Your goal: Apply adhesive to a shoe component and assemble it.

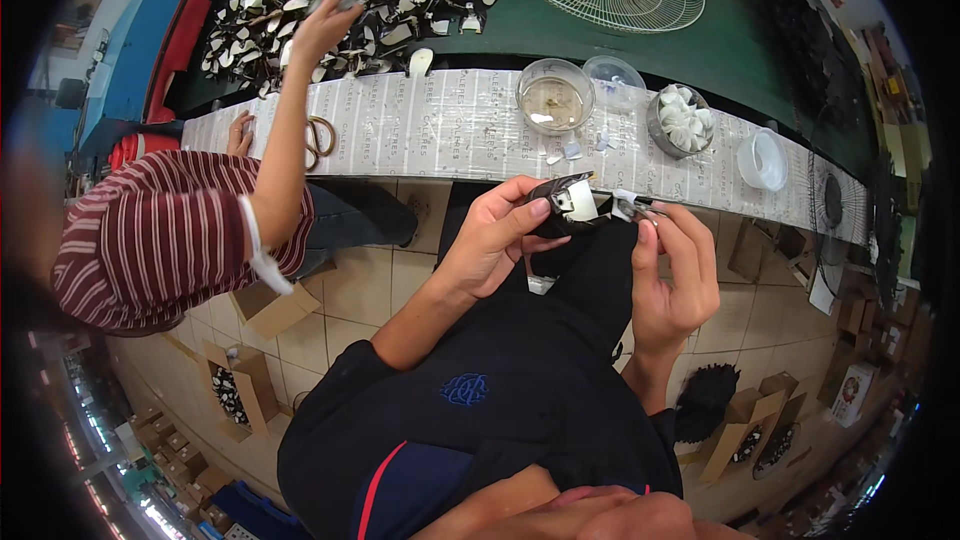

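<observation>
My left hand is closed round a glossy black piece with a cream-white inner face, which looks like a shoe part. It is held up just off the near edge of the table. My right hand pinches a small metallic item with a white bit at its tip, close to the right end of the black piece. Its exact kind is too small to tell, as is whether it touches the black piece.
The patterned table covering bears a clear bowl, a tin of white wads, a translucent cup and scissors. Behind lie a heap of black-and-white shoe parts and a fan. A co-worker's hand reaches over the heap.
</observation>
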### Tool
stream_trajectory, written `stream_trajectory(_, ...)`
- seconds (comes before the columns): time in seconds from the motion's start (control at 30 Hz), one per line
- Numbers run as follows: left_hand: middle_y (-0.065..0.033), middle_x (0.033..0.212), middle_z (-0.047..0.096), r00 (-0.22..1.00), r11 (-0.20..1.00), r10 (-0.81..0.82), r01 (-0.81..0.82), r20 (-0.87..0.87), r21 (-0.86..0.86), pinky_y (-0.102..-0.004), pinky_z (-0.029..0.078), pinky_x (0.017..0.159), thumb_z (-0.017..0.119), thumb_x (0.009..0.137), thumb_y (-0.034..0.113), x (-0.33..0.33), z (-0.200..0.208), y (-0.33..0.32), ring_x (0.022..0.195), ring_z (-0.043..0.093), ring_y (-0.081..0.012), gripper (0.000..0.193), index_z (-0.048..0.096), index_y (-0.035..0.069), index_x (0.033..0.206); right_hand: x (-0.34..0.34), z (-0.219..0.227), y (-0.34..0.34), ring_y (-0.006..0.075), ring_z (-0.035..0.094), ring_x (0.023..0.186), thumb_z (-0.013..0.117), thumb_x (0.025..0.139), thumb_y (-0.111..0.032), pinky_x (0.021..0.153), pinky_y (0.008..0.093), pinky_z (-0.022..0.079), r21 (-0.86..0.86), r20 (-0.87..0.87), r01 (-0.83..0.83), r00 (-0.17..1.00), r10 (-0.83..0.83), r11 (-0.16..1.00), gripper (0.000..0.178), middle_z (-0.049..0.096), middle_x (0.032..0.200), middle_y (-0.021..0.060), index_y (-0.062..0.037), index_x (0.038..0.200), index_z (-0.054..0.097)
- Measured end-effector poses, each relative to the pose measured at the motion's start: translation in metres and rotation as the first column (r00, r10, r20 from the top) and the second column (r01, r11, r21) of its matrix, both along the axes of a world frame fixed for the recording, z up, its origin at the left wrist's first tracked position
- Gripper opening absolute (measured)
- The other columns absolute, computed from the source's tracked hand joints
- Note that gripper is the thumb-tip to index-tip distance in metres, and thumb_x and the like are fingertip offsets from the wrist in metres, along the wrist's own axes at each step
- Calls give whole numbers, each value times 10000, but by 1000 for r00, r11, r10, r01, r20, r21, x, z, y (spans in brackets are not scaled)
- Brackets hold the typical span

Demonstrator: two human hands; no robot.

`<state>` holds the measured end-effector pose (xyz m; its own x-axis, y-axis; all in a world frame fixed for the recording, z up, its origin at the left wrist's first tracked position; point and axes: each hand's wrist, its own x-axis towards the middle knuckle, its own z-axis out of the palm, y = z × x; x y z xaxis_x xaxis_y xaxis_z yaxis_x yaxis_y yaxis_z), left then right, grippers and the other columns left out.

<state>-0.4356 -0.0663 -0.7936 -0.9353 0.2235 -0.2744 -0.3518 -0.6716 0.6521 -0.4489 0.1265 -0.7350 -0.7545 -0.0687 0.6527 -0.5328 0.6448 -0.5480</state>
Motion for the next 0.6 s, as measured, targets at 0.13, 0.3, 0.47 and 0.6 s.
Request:
stream_trajectory(0.13,-99,1138,649,1000,1000,-11,11,8,25,-327,597,859,596,977,212,0,2,0,989,679,-157,362,515,-12,1250,0,3,2,171,626,723,705,848,24,571,257,487,-73,37,76,997,-73,994,74,688,945,131,36,918,685)
stream_trajectory(0.3,-104,1166,642,999,999,-25,25,20,25,-324,598,865,575,992,209,1,-1,1,998,679,-158,360,503,-16,1264,2,6,6,190,625,689,730,823,26,575,276,515,-90,81,27,997,-20,996,109,683,952,149,41,921,684)
stream_trajectory(0.47,-74,1097,660,999,998,-27,26,22,57,-344,578,895,593,986,195,-1,4,4,1006,660,-138,289,551,6,1201,3,1,2,257,671,750,749,795,16,638,324,538,-76,75,-60,995,66,995,143,683,939,151,38,919,681)
stream_trajectory(0.6,-74,1093,657,999,998,-27,26,22,55,-349,578,896,599,982,197,0,3,4,1007,660,-139,300,546,1,1202,2,0,1,283,671,757,759,779,10,652,343,541,-29,57,-110,992,112,993,160,676,930,159,41,913,677)
